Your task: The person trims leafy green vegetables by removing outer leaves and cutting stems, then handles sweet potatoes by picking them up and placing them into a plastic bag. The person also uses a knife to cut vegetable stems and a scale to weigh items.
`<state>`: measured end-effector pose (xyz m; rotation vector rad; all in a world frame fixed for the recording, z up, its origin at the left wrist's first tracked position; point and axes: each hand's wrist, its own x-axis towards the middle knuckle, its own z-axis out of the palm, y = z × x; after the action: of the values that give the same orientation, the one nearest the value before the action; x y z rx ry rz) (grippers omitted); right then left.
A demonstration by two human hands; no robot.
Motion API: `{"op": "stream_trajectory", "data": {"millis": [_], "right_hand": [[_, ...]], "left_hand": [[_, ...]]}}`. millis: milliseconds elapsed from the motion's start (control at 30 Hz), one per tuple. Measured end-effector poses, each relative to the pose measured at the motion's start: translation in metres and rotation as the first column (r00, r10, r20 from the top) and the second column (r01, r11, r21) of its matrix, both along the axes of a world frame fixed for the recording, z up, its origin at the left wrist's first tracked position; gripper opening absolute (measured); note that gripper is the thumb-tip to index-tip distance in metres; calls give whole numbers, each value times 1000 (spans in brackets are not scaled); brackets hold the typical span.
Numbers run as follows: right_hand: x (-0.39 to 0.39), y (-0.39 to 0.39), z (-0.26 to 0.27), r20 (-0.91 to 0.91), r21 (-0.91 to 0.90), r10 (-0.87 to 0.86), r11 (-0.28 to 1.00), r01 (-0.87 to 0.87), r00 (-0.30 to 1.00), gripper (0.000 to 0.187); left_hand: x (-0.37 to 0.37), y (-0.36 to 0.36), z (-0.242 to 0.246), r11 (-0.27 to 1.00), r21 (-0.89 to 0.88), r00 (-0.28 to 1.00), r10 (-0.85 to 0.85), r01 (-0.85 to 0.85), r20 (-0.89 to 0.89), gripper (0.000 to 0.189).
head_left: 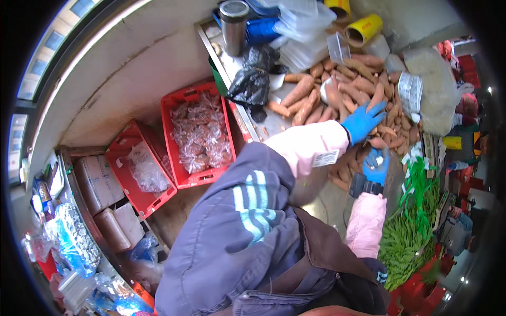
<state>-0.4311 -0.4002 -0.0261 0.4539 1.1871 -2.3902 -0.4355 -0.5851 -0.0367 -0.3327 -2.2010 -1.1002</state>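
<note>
A large pile of sweet potatoes (355, 85) lies on the metal table at the upper right. My left hand (361, 121), in a blue glove, rests on the pile with its fingers spread. Just below it is my right hand (374, 166), also gloved in blue, with a black device strapped at the wrist. A small whitish thing shows at that glove, and a sweet potato (378, 143) lies at its fingertips; whether the fingers grip either is unclear. A white printed roll of labels (410, 93) stands at the right edge of the pile.
Clear plastic boxes (304, 35), a steel tumbler (234, 29), a black plastic bag (253, 81) and yellow rolls (363, 31) border the pile. A red crate (233, 138) holds bagged goods; another red crate (132, 197) stands beside it. Leafy greens (407, 241) and green ties (417, 193) are at right.
</note>
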Motion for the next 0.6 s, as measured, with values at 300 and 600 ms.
{"op": "stream_trajectory", "data": {"millis": [300,600], "right_hand": [[58,46,-39,-13,323,-16,946,20,1000,40],[109,71,-82,-14,191,251,951,-244,968,45]], "left_hand": [[-7,-28,-36,965,-232,979,-77,121,189,47],[91,-64,-38,905,-350,908,-84,242,411,78]]}}
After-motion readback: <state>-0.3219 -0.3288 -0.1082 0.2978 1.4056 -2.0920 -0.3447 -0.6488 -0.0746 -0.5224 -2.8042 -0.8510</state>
